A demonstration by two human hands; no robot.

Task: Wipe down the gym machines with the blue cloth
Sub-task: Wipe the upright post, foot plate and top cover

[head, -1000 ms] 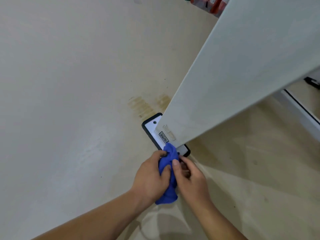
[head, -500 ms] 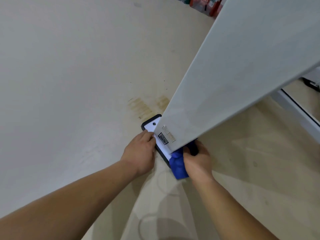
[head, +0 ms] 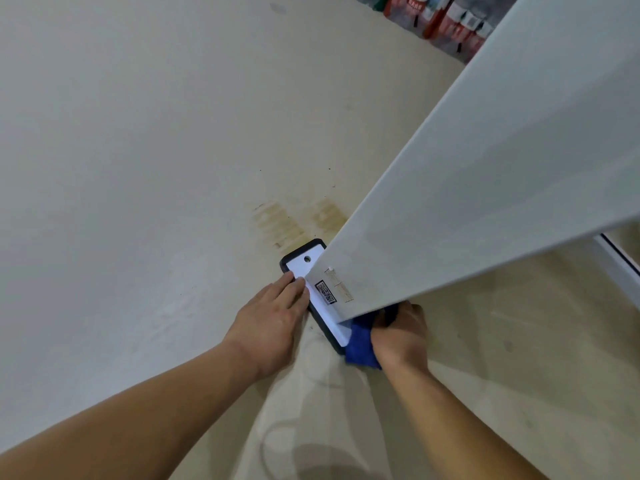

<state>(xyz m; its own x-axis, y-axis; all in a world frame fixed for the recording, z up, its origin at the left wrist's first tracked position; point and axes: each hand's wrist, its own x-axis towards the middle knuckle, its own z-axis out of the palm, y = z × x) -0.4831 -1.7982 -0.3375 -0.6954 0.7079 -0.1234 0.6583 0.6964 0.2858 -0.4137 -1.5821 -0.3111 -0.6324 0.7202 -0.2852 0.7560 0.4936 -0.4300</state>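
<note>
A wide white machine column (head: pixel 485 188) slants down to a white foot plate with a black rubber edge (head: pixel 300 261) on the beige floor. My right hand (head: pixel 401 332) grips the blue cloth (head: pixel 362 346) against the near right corner of the foot, partly under the column. My left hand (head: pixel 273 313) rests on the foot's left edge with its fingers fairly straight. A small barcode sticker (head: pixel 325 292) sits low on the column.
Yellowish stains (head: pixel 280 223) mark the floor just beyond the foot. A white frame rail (head: pixel 620 258) runs along the floor at the right. Red and green items (head: pixel 440 15) stand at the far top edge.
A second ago both hands held the cloth in front of the foot. My right hand then took it to the foot's right corner and my left moved onto the left edge; little has shifted since.
</note>
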